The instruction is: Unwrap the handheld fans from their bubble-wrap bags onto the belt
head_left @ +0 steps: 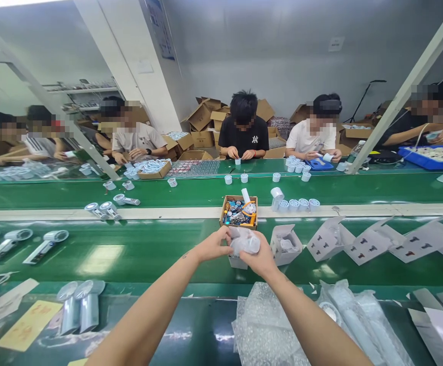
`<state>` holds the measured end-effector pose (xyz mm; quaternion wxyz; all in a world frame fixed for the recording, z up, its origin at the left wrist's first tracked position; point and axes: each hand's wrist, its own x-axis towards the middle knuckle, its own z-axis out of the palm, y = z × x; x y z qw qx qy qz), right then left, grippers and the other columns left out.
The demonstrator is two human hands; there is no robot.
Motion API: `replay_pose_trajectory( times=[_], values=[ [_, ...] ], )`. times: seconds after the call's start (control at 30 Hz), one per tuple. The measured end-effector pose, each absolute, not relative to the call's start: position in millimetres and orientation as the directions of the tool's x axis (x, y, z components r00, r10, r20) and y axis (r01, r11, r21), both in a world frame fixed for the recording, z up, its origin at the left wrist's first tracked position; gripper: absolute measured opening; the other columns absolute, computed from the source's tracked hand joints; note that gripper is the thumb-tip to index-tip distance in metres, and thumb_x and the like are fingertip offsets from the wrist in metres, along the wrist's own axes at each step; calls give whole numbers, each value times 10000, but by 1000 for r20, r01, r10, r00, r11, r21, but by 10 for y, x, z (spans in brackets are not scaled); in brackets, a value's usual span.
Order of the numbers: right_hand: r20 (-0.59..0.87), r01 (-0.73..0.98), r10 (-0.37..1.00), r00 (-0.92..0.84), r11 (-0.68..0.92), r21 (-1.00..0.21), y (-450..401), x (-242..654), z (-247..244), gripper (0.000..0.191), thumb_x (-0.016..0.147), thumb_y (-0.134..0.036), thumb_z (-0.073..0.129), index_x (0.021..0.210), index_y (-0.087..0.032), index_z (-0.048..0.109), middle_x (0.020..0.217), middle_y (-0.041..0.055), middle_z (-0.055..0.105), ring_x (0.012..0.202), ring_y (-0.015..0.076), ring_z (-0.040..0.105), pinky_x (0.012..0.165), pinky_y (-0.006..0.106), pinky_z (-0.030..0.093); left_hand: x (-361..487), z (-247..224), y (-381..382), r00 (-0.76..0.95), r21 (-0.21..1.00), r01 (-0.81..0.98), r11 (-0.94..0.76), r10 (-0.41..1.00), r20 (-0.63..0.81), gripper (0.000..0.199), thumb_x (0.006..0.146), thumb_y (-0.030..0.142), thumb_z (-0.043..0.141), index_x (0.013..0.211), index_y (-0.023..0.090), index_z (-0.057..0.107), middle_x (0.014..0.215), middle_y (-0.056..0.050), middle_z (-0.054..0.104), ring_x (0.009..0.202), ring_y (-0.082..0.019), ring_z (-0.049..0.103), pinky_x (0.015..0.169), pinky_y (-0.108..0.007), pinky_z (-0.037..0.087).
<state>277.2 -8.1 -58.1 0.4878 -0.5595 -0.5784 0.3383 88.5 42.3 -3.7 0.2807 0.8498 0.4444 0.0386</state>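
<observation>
Both hands hold a hair dryer in clear bubble wrap [249,243] above a small white box [239,263] on the green belt. My left hand [214,245] grips the wrap from the left, thumb and fingers bent against it. From the right, my right hand [260,256] wraps round the other side of it. The bundle hides most of the box, so I cannot tell how far it reaches inside. Just right stands an open white box [285,245] with a wrapped item in it. Below my right forearm lie bubble wrap sheets [263,325].
A carton of tools and parts [239,211] sits beyond my hands. Open printed boxes [330,239] line the belt rightward. Bare hair dryers [52,243] lie left, more [88,307] nearer me. Wrapped dryers [362,317] lie front right. Several co-workers [244,132] sit across the line.
</observation>
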Motion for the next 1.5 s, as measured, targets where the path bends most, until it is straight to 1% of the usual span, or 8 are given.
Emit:
replay_pose_trajectory(
  times=[0.47,0.63,0.87,0.97,1.07,1.2,1.37,1.5],
  values=[
    [-13,617,994,-110,59,-785,-99,2820,-597,526,631,-190,667,1153,-202,604,1278,154,542,1086,312,607,938,448,464,1311,-51,123,478,191,878,-438,814,-330,455,744,199,659,1183,170,541,1123,-162,662,1129,-332,536,962,-485,370],
    [-84,664,980,-181,59,-745,120,2986,-638,628,574,-161,728,1186,-179,588,1167,140,626,1066,296,627,903,384,480,1350,-126,-88,475,241,866,-438,871,-123,752,831,474,618,1446,226,262,1371,-129,533,1225,-302,453,950,-447,406],
    [-29,637,984,-178,93,-765,46,3160,-591,590,696,-168,589,1281,-179,515,1336,146,571,1134,283,620,944,427,519,1617,-625,-104,551,-65,833,-550,834,15,443,920,221,474,1352,126,452,1156,-186,654,1369,-341,310,1073,-610,242],
    [62,563,975,-215,175,-807,-429,3289,-542,519,745,-159,517,1262,-189,532,1379,120,535,1239,230,548,925,346,541,1702,-645,-54,578,-27,816,-578,812,88,341,900,180,485,1230,191,570,1066,-130,697,1327,-321,381,1068,-556,282],
    [81,519,961,-264,212,-828,-1019,3633,-537,351,831,-236,492,1162,-219,607,1183,86,655,996,187,663,735,271,581,1647,-617,79,603,56,787,-614,785,142,377,837,79,486,1164,212,616,1032,-116,717,1265,-363,430,1015,-620,316],
    [-66,832,985,160,-171,-528,-1633,4618,-593,224,874,-281,471,934,-241,682,883,35,709,806,184,676,755,288,555,1501,-769,413,606,137,756,-641,763,224,448,764,21,463,1121,205,663,1017,-104,732,1234,-335,475,1046,-531,372],
    [1,709,724,690,-676,-199,-1944,6087,-705,557,808,-244,532,1343,-96,484,1276,287,508,1191,445,511,916,604,427,1356,-783,577,548,129,806,-578,810,207,322,827,148,481,1066,178,695,844,-124,732,1280,-383,428,1026,-506,401],
    [-131,695,695,707,-717,-53,-1875,6586,-964,723,646,-169,684,1340,-222,490,1337,238,450,1218,487,462,877,598,407,1541,-478,313,508,50,840,-540,815,277,303,890,314,481,1051,149,678,955,-162,712,1152,-393,519,940,-520,440]
  ],
)
